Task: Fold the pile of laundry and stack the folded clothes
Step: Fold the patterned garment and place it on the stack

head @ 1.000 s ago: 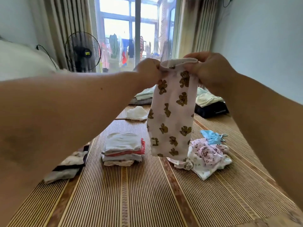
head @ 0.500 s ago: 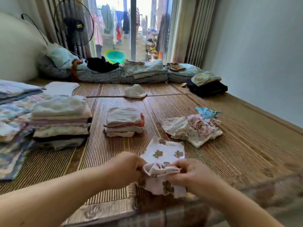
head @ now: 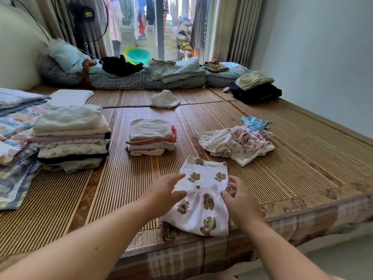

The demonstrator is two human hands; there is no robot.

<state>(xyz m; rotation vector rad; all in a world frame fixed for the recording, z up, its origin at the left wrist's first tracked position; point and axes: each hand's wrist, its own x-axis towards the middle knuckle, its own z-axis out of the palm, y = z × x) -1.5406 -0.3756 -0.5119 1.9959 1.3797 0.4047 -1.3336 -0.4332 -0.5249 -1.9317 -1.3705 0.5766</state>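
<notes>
The bear-print garment [head: 203,196], bunched half a second ago, is now laid flat on the bamboo mat [head: 282,178]; the left hand [head: 165,194] and right hand [head: 241,199] are spread open at its edges, so folding can be started.

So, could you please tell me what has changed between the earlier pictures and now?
The bear-print garment came down from mid-air onto the mat and was spread flat; the left hand and right hand let go and now rest open on it. The folded stacks stayed put.

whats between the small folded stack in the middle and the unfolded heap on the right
In the head view, only bare bamboo mat lies between the small folded stack and the unfolded heap. The bear-print garment sits nearer the camera, below that gap.
</notes>
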